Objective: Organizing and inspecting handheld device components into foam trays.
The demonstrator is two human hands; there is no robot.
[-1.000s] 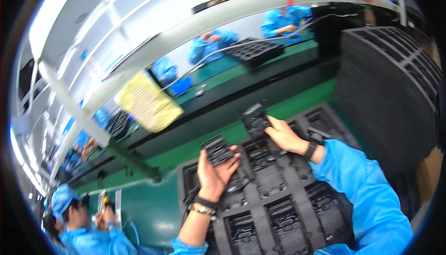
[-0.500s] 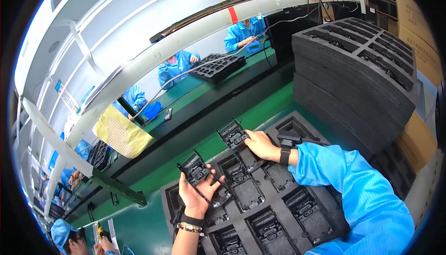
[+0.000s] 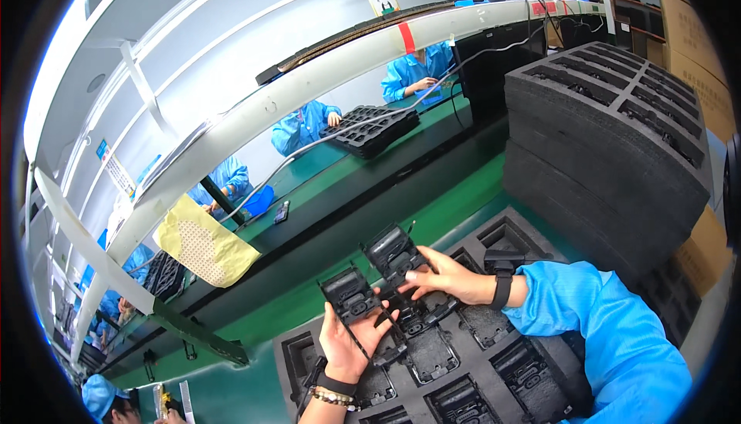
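My left hand (image 3: pixel 349 340) holds a small black plastic part (image 3: pixel 349 296) upright above a black foam tray (image 3: pixel 297 347). Just to the right, my right hand (image 3: pixel 448 276) grips a second black part (image 3: pixel 394 252) of the same kind, tilted, over the tray's far row. The two parts sit side by side, almost touching. The tray's pockets hold several more black parts (image 3: pixel 463 402). A black wristband (image 3: pixel 502 289) and a blue sleeve (image 3: pixel 610 331) cover my right arm; bracelets (image 3: pixel 333 395) ring my left wrist.
A tall stack of black foam trays (image 3: pixel 610 138) stands at the right, by cardboard boxes (image 3: pixel 702 250). A green conveyor bench (image 3: pixel 340 184) runs across, with people in blue coats (image 3: pixel 309 124) working at another black tray (image 3: pixel 372 130). A yellow cloth (image 3: pixel 204 245) hangs from the white rail.
The view has swung, so hands and tray sit more central and lower. My right hand has brought its part closer to the one in my left hand, both still held over the tray.
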